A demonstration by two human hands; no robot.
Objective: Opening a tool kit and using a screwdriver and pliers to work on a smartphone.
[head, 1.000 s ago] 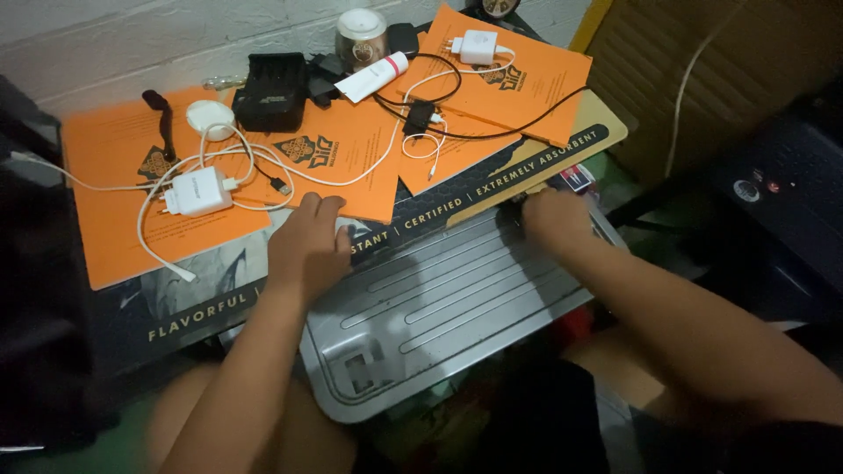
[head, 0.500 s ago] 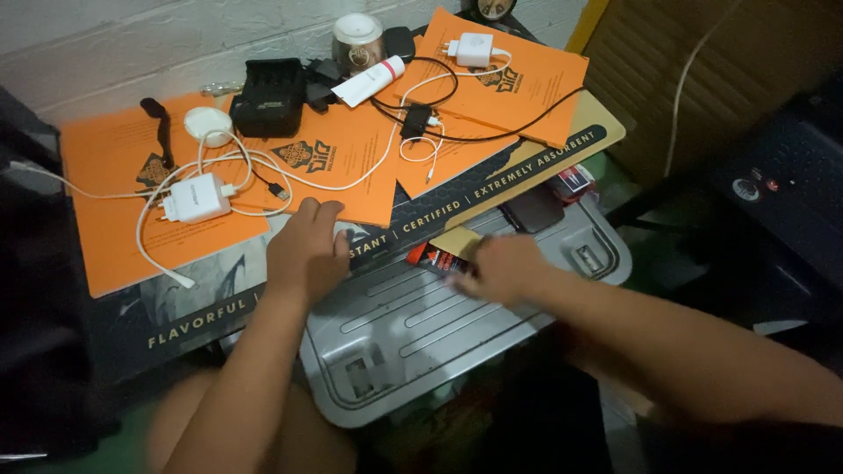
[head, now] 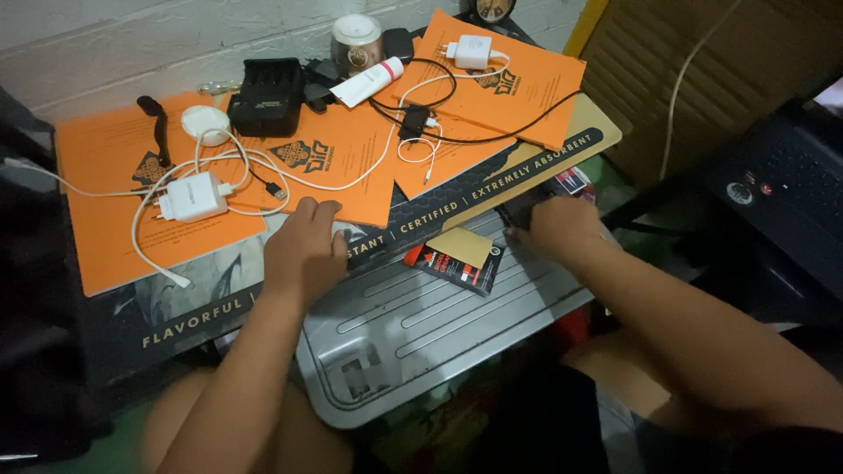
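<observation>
Head view. The left hand (head: 306, 250) lies flat, fingers spread, on the far edge of the grey metal tray (head: 421, 338), as before. The right hand (head: 562, 230) has moved from mid-tray to the tray's far right corner, curled over a dark object; its grip cannot be told. The small dark packet (head: 457, 259) it covered earlier now lies released on the tray, between the hands.

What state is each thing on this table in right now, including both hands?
Left hand: flat on the grey metal panel's top edge.
Right hand: closed on a dark object; grip unclear.
Small black and red packet: lying loose on the panel.
White charger: unplugged, cable tangled.
White tube: capped, lying down.
</observation>
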